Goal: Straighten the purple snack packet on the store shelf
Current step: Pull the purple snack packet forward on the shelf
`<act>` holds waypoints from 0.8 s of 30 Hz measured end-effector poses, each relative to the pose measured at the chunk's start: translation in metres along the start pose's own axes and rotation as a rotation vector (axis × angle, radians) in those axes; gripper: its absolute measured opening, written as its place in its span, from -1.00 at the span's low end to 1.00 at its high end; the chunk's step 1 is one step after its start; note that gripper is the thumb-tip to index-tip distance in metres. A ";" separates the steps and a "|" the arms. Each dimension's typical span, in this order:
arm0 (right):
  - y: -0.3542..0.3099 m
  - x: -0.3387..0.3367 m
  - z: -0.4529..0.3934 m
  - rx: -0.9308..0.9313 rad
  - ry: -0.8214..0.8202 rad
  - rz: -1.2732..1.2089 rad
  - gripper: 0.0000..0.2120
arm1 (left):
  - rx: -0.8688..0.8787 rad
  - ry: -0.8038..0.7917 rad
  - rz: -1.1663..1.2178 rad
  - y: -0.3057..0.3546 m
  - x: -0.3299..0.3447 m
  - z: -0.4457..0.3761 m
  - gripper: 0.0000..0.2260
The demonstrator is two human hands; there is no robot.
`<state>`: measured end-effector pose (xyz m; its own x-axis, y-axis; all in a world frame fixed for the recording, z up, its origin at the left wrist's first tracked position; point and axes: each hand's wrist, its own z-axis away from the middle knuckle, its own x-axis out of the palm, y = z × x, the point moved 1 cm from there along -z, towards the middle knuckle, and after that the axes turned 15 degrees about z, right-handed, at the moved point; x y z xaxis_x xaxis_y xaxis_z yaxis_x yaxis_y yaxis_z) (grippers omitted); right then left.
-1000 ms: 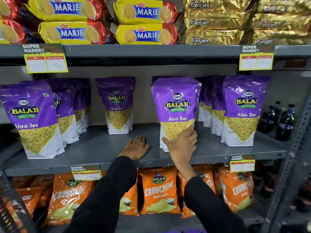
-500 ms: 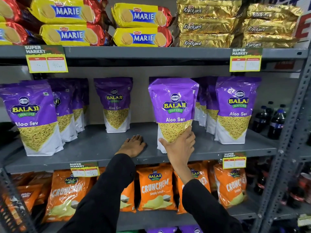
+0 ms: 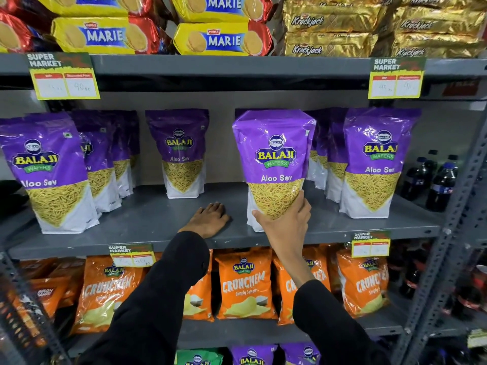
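A purple Balaji Aloo Sev packet [image 3: 274, 156] stands upright near the front of the grey middle shelf [image 3: 147, 219], facing me. My right hand [image 3: 286, 222] grips its lower front, thumb on the left and fingers wrapped round the right side. My left hand [image 3: 208, 219] lies flat, palm down, on the bare shelf to the left of the packet and apart from it. Both arms wear black sleeves.
More purple packets stand at the left [image 3: 50, 175], further back in the middle [image 3: 181, 154] and at the right [image 3: 376, 164]. Dark bottles [image 3: 437, 183] fill the far right. Biscuit packs [image 3: 221, 40] lie on the shelf above, orange crisp bags [image 3: 245, 283] below. A metal upright [image 3: 448, 248] frames the right side.
My right hand stays on the packet, which keeps standing upright. The view has shifted a little left. My left hand has not moved.
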<state>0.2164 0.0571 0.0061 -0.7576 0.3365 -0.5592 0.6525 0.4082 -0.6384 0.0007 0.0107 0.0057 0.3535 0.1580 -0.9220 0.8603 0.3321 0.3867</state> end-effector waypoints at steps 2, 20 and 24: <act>-0.003 0.005 -0.001 0.010 0.011 -0.012 0.17 | 0.003 0.009 0.000 0.000 0.000 0.000 -0.44; -0.005 0.030 -0.036 0.049 -0.015 -0.031 0.17 | -0.006 0.010 0.003 -0.002 0.001 0.002 -0.42; -0.005 0.030 -0.034 0.049 -0.005 -0.024 0.16 | -0.011 0.012 -0.001 -0.001 0.001 0.002 -0.42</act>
<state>0.1899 0.0945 0.0104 -0.7730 0.3228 -0.5461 0.6342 0.3743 -0.6766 0.0014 0.0087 0.0045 0.3479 0.1685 -0.9222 0.8568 0.3421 0.3858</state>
